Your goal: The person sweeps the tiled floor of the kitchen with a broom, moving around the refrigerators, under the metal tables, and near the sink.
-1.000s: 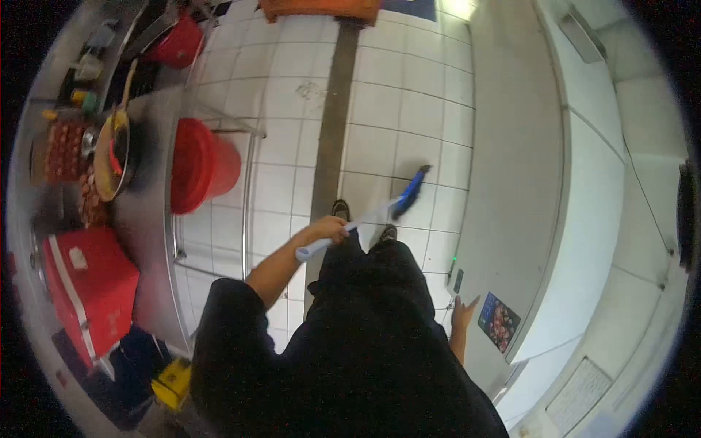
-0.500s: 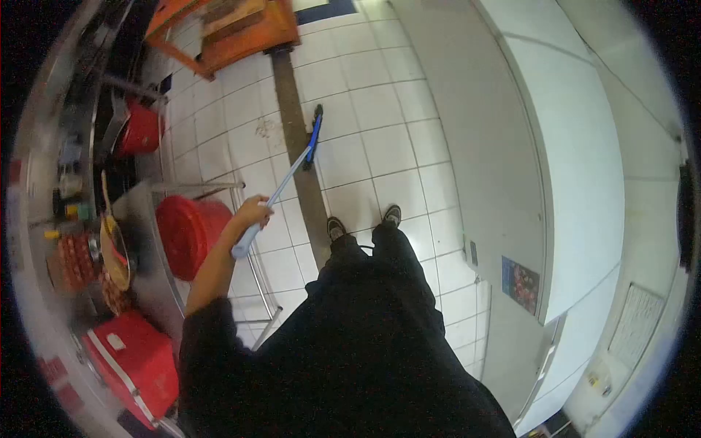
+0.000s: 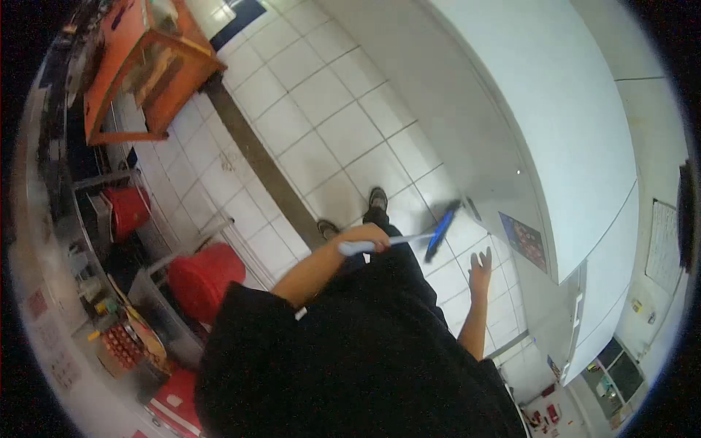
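Observation:
My left hand point(image 3: 370, 234) is wrapped round the pale grey handle of a broom point(image 3: 442, 231), in front of my body. Its blue head with dark bristles is over to the right, close to the base of the white cabinet point(image 3: 475, 109). Blur hides whether the bristles touch the tiles. To the right of the broom head, my right hand point(image 3: 480, 271) is held out with its fingers apart and nothing in them.
White floor tiles point(image 3: 321, 124) are crossed by a brown strip point(image 3: 255, 160). Along the left stand an orange frame point(image 3: 157, 80), red buckets point(image 3: 208, 281) and metal racks. A smudge of debris point(image 3: 232, 160) lies left of the strip. My shoes point(image 3: 377, 198) are near the middle.
The broom has swung from the strip on the left to the right, beside the cabinet, with my left hand moving right too. My right hand has come into view. The camera view has turned.

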`<action>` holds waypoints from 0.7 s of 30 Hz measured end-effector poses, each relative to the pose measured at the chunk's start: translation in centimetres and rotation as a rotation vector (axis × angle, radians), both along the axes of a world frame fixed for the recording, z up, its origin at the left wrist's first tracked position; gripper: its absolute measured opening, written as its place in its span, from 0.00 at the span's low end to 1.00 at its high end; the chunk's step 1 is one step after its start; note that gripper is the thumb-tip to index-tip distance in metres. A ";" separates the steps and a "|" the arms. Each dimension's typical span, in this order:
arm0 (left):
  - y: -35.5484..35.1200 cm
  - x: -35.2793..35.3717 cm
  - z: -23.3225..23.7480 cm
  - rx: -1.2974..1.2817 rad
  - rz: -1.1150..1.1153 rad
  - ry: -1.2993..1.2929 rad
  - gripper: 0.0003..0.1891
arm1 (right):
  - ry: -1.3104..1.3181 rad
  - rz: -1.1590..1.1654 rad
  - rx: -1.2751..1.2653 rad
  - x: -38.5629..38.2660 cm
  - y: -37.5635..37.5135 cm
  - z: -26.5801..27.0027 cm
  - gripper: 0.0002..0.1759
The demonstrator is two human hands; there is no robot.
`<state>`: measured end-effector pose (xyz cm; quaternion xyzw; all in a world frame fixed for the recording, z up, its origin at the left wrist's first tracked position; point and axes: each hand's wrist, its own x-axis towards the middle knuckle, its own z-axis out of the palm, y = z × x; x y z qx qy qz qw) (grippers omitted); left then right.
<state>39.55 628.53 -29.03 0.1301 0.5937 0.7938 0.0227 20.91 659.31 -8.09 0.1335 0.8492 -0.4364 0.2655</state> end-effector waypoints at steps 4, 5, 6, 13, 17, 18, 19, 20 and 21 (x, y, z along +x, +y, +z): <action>-4.5 -6.2 8.3 -0.075 0.015 -0.050 0.10 | 0.028 0.030 0.124 0.0 4.3 -1.3 0.37; -7.3 -5.5 6.3 -0.012 0.105 0.027 0.11 | -0.118 -0.031 0.112 0.4 4.3 -0.7 0.41; -10.8 -5.1 6.7 0.211 0.063 -0.359 0.12 | -0.117 -0.034 0.104 0.6 4.2 -0.8 0.41; -28.0 2.4 14.9 0.507 0.463 -1.155 0.08 | -0.226 0.143 0.117 -0.8 1.0 -6.8 0.46; -31.0 6.3 22.2 0.410 0.753 -1.327 0.07 | -0.207 0.275 0.042 -5.0 -3.8 -8.7 0.45; -32.4 8.8 20.2 0.425 0.787 -1.320 0.07 | -0.206 0.309 0.036 -6.0 -5.6 -8.7 0.45; -33.8 11.6 17.6 0.497 0.847 -1.276 0.06 | -0.240 0.321 0.090 -7.0 -6.2 -9.4 0.45; -34.7 13.7 16.3 0.569 0.904 -1.226 0.06 | -0.271 0.333 0.145 -7.8 -6.8 -10.1 0.44; -35.5 15.3 16.4 0.589 0.933 -1.214 0.06 | -0.347 0.274 0.171 -8.5 -8.3 -9.4 0.42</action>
